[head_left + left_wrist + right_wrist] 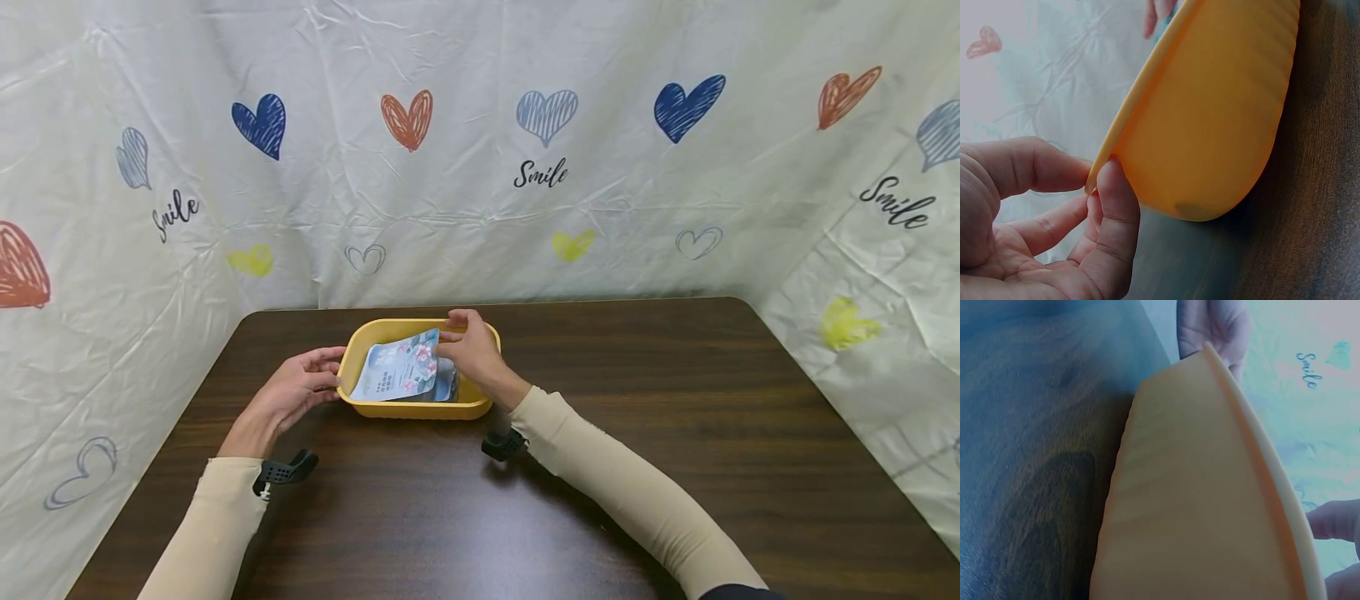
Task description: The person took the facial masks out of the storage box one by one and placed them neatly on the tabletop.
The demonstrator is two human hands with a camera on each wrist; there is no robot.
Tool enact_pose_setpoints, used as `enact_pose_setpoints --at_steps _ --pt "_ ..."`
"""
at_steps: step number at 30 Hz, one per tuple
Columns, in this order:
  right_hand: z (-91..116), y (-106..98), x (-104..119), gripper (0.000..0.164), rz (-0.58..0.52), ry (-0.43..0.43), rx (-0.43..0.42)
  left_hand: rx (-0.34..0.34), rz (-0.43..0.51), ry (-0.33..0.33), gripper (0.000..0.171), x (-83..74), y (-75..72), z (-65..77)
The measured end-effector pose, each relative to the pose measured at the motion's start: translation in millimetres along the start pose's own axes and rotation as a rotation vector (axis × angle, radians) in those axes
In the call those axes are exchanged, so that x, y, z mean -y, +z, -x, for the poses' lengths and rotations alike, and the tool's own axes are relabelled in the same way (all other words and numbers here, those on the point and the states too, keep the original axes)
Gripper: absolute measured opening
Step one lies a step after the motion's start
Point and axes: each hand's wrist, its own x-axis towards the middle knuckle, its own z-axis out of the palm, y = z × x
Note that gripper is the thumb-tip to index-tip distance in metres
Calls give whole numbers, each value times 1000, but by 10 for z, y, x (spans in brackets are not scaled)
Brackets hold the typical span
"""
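Dark wood-grain table (405,517), near edge cut off. Left hand (294,390), at the basket's nine o'clock, pinching its rim. Yellow basket (420,410), holding a light-blue floral pouch (397,367), aslant; blue item (447,381) at the pouch's four o'clock, half covered, unidentifiable. Right hand (476,354), at the basket's two o'clock, beside the pouch's corner; whether it grips cannot be told. Step, as judged: placing or removing the pouch; next move calls for a steadied rim and secure corner pinch. Heart-printed cloth (450,187), twelve o'clock.
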Motion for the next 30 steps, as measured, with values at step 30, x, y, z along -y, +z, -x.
enact_pose_setpoints --at_steps 30 --pt "-78 -13 80 41 27 235 225 -43 0 -29 60 -9 39 37"
